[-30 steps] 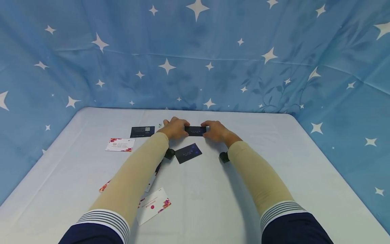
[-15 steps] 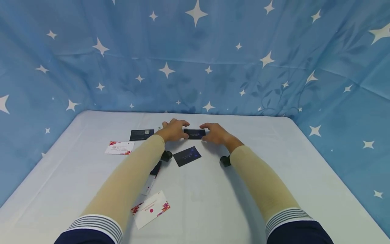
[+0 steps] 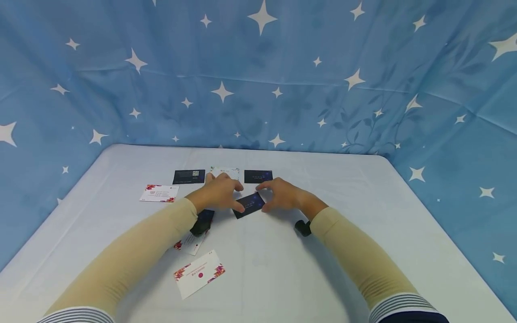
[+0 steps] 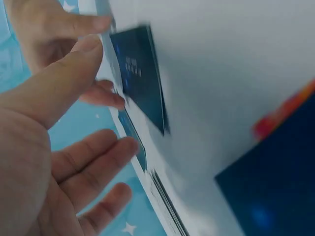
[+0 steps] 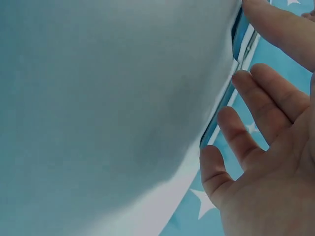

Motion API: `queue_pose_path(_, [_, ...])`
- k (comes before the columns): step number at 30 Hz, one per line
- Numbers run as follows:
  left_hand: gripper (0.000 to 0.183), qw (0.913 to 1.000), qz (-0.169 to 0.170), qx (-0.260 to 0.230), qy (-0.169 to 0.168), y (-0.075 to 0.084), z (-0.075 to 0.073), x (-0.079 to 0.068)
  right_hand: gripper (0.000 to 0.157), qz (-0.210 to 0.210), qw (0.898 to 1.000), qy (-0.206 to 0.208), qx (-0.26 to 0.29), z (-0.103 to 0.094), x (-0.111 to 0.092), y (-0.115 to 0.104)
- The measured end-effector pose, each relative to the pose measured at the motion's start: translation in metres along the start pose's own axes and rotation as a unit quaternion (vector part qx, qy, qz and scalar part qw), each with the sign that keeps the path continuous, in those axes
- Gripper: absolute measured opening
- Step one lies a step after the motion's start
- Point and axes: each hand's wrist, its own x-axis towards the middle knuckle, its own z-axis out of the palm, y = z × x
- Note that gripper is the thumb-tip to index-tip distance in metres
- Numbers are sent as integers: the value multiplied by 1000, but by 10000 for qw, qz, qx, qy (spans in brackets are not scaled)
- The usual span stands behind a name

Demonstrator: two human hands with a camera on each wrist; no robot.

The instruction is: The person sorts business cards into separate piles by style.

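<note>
Two beige sleeves [image 3: 359, 251] reach over the white table [image 3: 282, 278], coming in from its near side. Nearest of the cards, a white one with a red dot [image 3: 202, 272] lies aslant, left of the table's middle. Beyond it, partly hidden by the left wrist, a dark card [image 4: 275, 182] overlaps a white floral card [image 3: 193, 244]. Farther in, near the middle of the table, lies the slanted card [image 3: 250, 204], dark with pale print, between the two hands. The left hand [image 3: 218, 193] is released, fingers spread, its thumb over the slanted card's lower left end; I cannot tell whether it touches. The right hand [image 3: 287, 196] is likewise released, thumb and forefinger parted just beside the right end, contact again unclear. A black device [image 3: 303, 228] sits at the right wrist. Toward the table's left edge lies another floral card [image 3: 159, 193]. Along the far edge runs a row: a dark QR card [image 3: 189, 176], a white card with green corners [image 3: 232, 172] partly behind the left fingers, and a plain dark card [image 3: 258, 176]. Past that edge hangs a blue curtain [image 3: 258, 112] with white stars.
</note>
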Motion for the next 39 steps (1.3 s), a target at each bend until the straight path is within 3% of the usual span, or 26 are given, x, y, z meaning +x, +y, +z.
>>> queue_pose_path(8, [63,9989,297,347,146,7,13,-14,58,20,9997,150,-188,5,-6,-3])
queue_pose_path(13, [57,9994,220,217,169,6,14,-16,53,127,9986,274,-443,6,-9,-6])
queue_pose_path(26, [55,9994,-164,-152,247,-4,16,-16,54,111,9972,653,-345,11,-17,-8])
queue_pose_path(33, [54,9972,22,-591,449,-7,4,2,56,335,9941,1005,-224,-1,-14,-1])
queue_pose_path(39, [53,9951,-37,-861,481,-7,-7,36,55,430,9907,1288,-120,-15,-4,16])
